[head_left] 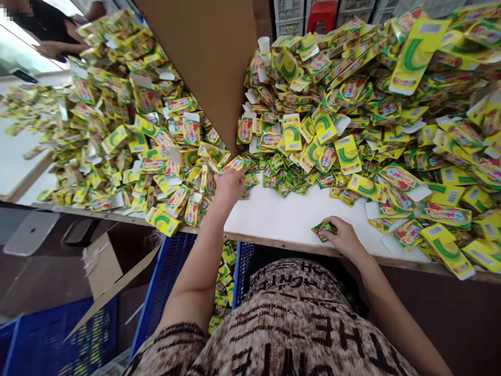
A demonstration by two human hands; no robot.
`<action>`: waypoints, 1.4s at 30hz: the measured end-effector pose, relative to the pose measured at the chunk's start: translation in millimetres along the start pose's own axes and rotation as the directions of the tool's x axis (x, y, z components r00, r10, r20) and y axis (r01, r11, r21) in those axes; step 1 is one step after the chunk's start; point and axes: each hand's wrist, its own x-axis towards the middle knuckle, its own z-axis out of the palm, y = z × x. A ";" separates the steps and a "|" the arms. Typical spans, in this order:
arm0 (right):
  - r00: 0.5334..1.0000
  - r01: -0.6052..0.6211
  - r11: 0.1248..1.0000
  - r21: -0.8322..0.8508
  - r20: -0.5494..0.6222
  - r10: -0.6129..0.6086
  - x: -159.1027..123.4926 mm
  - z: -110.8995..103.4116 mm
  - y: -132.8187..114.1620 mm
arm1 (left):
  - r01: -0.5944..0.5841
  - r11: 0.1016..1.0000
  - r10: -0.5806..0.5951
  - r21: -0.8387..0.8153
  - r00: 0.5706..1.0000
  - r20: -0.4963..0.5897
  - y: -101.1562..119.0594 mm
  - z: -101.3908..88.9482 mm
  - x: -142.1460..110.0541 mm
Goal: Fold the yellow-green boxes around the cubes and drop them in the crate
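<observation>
My left hand (230,184) is closed on a small yellow-green box (237,163) at the right edge of the left heap of boxes (156,141). Over the white tabletop (270,211), near the front edge, my right hand (344,236) pinches a small green packet (324,230) between thumb and fingers. Between the two heaps lies a pile of similar green packets (284,175). Several printed boxes (348,155) with white flaps standing out surround that pile on its right.
A brown cardboard sheet (211,62) stands upright between the heaps. Below the table's edge sits a blue crate (168,277) with yellow boxes beside it. A white cup (263,45) and a red stool (322,16) are at the back. Another person (55,31) is at the far left.
</observation>
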 end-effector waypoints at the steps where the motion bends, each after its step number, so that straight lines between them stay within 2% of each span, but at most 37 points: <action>1: 0.999 -0.031 0.996 0.078 -0.027 0.033 1.5 -0.8 4.4 | -0.025 0.998 0.027 -0.061 0.999 0.020 0.8 1.0 -7.8; 3: 0.995 -0.067 0.983 0.171 -0.065 0.079 7.8 -0.6 9.5 | 0.005 0.991 -0.011 -0.135 0.999 -0.044 0.6 5.2 -13.3; 6: 0.992 -0.054 0.989 0.140 -0.104 0.069 17.7 3.8 7.9 | 0.140 0.988 -0.152 -0.071 0.965 -0.213 -4.6 13.6 5.7; 7: 0.991 -0.042 0.993 0.110 -0.121 0.055 19.5 5.5 6.1 | 0.177 0.984 -0.179 -0.032 0.960 -0.216 -5.9 16.3 15.5; 9: 0.987 -0.029 0.996 0.087 -0.155 0.042 20.2 8.2 3.1 | 0.191 0.981 -0.188 0.018 0.975 -0.122 -3.2 22.0 30.7; 10: 0.984 -0.031 0.994 0.109 -0.169 0.049 19.6 8.9 2.5 | 0.149 0.989 -0.148 0.021 0.988 -0.046 2.1 25.3 33.5; 12: 0.976 -0.052 0.970 0.238 -0.193 0.100 18.0 9.1 3.2 | -0.060 0.998 0.061 -0.013 0.991 0.115 19.8 33.2 26.4; 13: 0.969 -0.069 0.941 0.332 -0.202 0.142 17.4 8.6 4.1 | -0.203 0.978 0.209 -0.048 0.962 0.178 30.6 37.1 17.2; 15: 0.949 -0.090 0.848 0.523 -0.213 0.233 17.3 6.6 5.8 | -0.463 0.877 0.481 -0.130 0.844 0.237 50.5 42.6 -7.6; 16: 0.937 -0.093 0.798 0.595 -0.218 0.272 17.7 5.4 6.0 | -0.543 0.823 0.568 -0.166 0.791 0.229 58.0 43.8 -20.8; 17: 0.928 -0.093 0.758 0.645 -0.220 0.301 18.4 4.1 5.6 | -0.578 0.793 0.608 -0.194 0.770 0.193 63.3 44.2 -33.5; 18: 0.921 -0.091 0.734 0.673 -0.224 0.319 19.6 2.9 4.5 | -0.566 0.795 0.599 -0.218 0.790 0.134 66.6 44.1 -45.2; 19: 0.916 -0.088 0.724 0.684 -0.229 0.328 21.3 1.8 2.7 | -0.509 0.825 0.535 -0.245 0.844 0.049 68.3 44.1 -56.1; 20: 0.915 -0.087 0.725 0.684 -0.232 0.330 24.0 0.9 0.1 | -0.407 0.867 0.411 -0.287 0.910 -0.049 68.9 44.9 -66.5; 21: 0.918 -0.087 0.735 0.673 -0.232 0.322 27.7 0.2 -3.0 | -0.271 0.895 0.239 -0.355 0.962 -0.131 69.2 46.7 -76.9; 22: 0.926 -0.084 0.753 0.652 -0.228 0.301 32.8 -0.3 -6.7 | -0.130 0.887 0.061 -0.442 0.984 -0.167 69.6 49.8 -87.4; 23: 0.937 -0.078 0.780 0.621 -0.221 0.269 39.0 -0.5 -10.7 | -0.007 0.851 -0.085 -0.526 0.985 -0.152 70.4 54.2 -97.9; 24: 0.951 -0.066 0.816 0.575 -0.213 0.226 46.1 -0.4 -15.0 | 0.083 0.807 -0.177 -0.585 0.979 -0.104 71.9 59.5 -108.0; 25: 0.962 -0.048 0.859 0.510 -0.209 0.178 53.7 0.0 -19.3 | 0.143 0.774 -0.211 -0.617 0.977 -0.038 74.1 65.4 -117.1; 27: 0.972 -0.013 0.940 0.342 -0.214 0.091 67.1 2.2 -27.9 | 0.194 0.749 -0.166 -0.634 0.981 0.104 80.2 77.5 -129.5; 30: 0.984 -0.005 0.990 0.142 -0.177 0.030 74.3 9.7 -37.4 | 0.164 0.742 -0.042 -0.650 0.979 0.199 93.0 91.5 -129.0; 33: 0.989 -0.050 0.993 0.104 -0.133 0.064 63.3 18.7 -36.6 | 0.059 0.753 0.107 -0.655 0.972 0.210 105.9 96.0 -112.4; 35: 0.982 -0.116 0.986 0.118 -0.137 0.131 50.1 20.2 -28.6 | 0.039 0.738 0.168 -0.673 0.956 0.241 108.5 93.2 -99.1; 37: 0.966 -0.159 0.979 0.126 -0.186 0.181 35.8 15.2 -17.0 | 0.060 0.749 0.096 -0.659 0.976 0.198 102.6 86.8 -86.2; 39: 0.928 -0.159 0.981 0.107 -0.323 0.186 23.1 5.5 -6.2 | 0.099 0.835 -0.091 -0.541 0.995 0.041 89.3 79.1 -74.1; 41: 0.869 -0.145 0.983 0.109 -0.461 0.180 14.6 -2.9 -2.0 | 0.153 0.922 -0.200 -0.356 0.975 -0.099 73.7 73.4 -64.1; 42: 0.856 -0.135 0.981 0.139 -0.483 0.187 12.3 -4.6 -3.4 | 0.160 0.948 -0.199 -0.274 0.972 -0.123 66.9 71.9 -60.5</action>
